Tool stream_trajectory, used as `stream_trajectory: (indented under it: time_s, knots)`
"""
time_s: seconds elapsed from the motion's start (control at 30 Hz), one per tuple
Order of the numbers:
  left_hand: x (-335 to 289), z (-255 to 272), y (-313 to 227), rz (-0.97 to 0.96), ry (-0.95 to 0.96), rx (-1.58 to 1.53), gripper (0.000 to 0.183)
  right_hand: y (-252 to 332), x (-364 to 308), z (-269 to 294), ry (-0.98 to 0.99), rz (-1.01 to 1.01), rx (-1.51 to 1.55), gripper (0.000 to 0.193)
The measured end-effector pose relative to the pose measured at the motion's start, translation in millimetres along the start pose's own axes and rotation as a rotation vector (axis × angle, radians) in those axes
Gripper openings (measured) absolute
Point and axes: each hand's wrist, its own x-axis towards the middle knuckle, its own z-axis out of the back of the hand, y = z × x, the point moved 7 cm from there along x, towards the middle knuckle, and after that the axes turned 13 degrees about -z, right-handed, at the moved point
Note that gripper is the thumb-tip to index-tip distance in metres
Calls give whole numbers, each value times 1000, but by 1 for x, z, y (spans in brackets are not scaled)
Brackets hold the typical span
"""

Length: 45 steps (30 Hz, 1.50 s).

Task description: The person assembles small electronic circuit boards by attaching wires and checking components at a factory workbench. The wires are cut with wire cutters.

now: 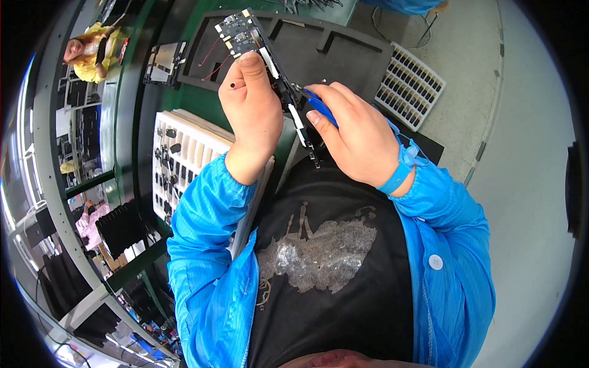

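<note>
My left hand (250,107) is closed round a long, narrow black device frame (283,92) with white strips along it. A black circuit board (238,34) shows at its far end, above my thumb. Thin red wires (211,69) hang to the left of the hand. In my right hand (359,132) are blue-handled pliers (321,108), my fingers wrapped about the handles. Their metal tip reaches the right side of the frame, near its middle. Whether the jaws grip anything is too small to see. A blue strap circles my right wrist.
Behind my hands lies a dark tray (343,46) with raised edges. A white compartment tray (410,86) of small black parts is at the far right, another white slotted tray (190,156) at left. Beside it lies a flat framed panel (165,63). Other people are at the left.
</note>
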Motion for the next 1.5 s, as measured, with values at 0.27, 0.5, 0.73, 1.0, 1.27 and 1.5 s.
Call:
stream_trajectory:
  time_s: [0.27,0.5,0.73,1.0,1.27,1.5]
  knots:
    - [-6,-8,-1,263,98,-20,58,-11,0,-9,146,-24,221,24]
    - [-14,-13,5,473,108,-78,67,-17,-13,-38,630,-413,994,23]
    - [-13,-10,3,407,109,-66,63,-17,-6,-25,385,-208,405,30]
    - [-14,3,4,173,121,-56,48,-4,3,0,38,8,223,30]
    - [-13,1,-5,122,71,-27,43,0,1,-2,92,-26,133,33]
    - [-14,4,-2,100,56,-34,40,2,2,-3,81,-23,70,33]
